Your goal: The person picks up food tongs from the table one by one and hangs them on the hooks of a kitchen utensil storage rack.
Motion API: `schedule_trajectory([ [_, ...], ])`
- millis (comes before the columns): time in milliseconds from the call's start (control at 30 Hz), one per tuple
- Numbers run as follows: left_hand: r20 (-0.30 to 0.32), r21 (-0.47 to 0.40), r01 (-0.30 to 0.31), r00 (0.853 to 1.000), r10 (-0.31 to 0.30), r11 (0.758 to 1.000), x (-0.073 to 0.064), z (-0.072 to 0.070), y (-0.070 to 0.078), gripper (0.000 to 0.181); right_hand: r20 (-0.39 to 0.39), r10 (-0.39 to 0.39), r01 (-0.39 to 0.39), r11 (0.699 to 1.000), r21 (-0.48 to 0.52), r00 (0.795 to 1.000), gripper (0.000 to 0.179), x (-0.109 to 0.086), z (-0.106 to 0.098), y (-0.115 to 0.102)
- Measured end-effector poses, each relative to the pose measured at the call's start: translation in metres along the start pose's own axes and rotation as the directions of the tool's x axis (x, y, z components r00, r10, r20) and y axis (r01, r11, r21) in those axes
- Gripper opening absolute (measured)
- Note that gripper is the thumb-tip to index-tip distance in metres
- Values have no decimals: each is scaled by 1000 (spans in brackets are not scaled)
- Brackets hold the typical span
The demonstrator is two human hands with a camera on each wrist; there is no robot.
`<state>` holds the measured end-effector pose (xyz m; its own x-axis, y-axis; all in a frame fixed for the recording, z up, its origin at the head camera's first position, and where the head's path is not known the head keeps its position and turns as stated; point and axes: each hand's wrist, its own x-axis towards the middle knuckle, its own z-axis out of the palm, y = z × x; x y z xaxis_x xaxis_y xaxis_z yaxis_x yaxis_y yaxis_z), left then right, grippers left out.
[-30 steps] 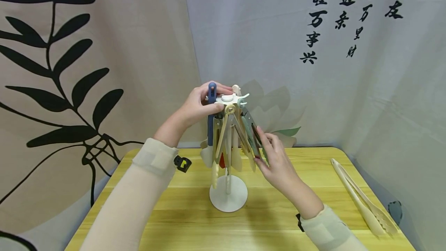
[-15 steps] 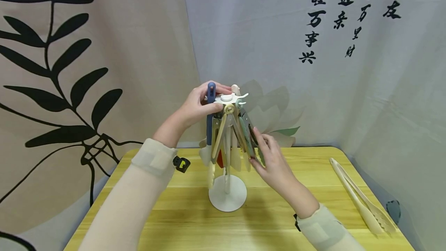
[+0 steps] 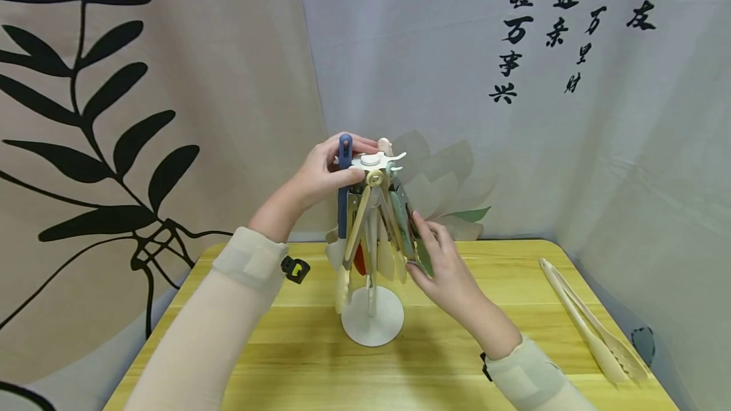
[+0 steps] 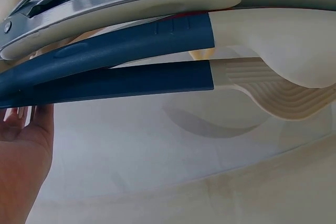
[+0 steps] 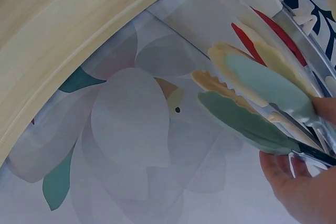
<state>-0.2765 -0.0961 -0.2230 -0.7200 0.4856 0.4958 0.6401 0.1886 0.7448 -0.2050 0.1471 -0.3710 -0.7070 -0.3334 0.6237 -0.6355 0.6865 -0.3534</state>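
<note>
A white rotating utensil stand [image 3: 372, 328] stands upright on the table, with several tongs hanging from its hooked top. My left hand [image 3: 316, 173] grips the top, thumb in front and fingers behind. Next to it hang blue-handled tongs [image 3: 344, 208] with cream heads, seen lengthwise in the left wrist view [image 4: 157, 80]. My right hand [image 3: 448, 268] holds green-tipped tongs [image 5: 247, 121] low on the stand's right side, thumb on one arm and fingertips on the other. Yellow-handled tongs [image 3: 358, 224] hang at the front. A red tip [image 3: 360, 260] shows among them.
Cream tongs [image 3: 591, 322] lie on the wooden table [image 3: 285, 360] near its right edge. Behind the table hangs a pale cloth [image 3: 411, 49] printed with black leaves, characters and a flower.
My right hand has moved slightly left, toward the stand, with the green-tipped tongs. The lower ends of the hanging yellow-handled tongs have shifted left. My left hand keeps its hold on the top.
</note>
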Motion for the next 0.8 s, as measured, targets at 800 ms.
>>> schedule_trajectory([
  [800,-148,581,119,988,-39,805,-10,11,41,53,4,6,-6,1000,22,1000,95,-4,5,-3],
])
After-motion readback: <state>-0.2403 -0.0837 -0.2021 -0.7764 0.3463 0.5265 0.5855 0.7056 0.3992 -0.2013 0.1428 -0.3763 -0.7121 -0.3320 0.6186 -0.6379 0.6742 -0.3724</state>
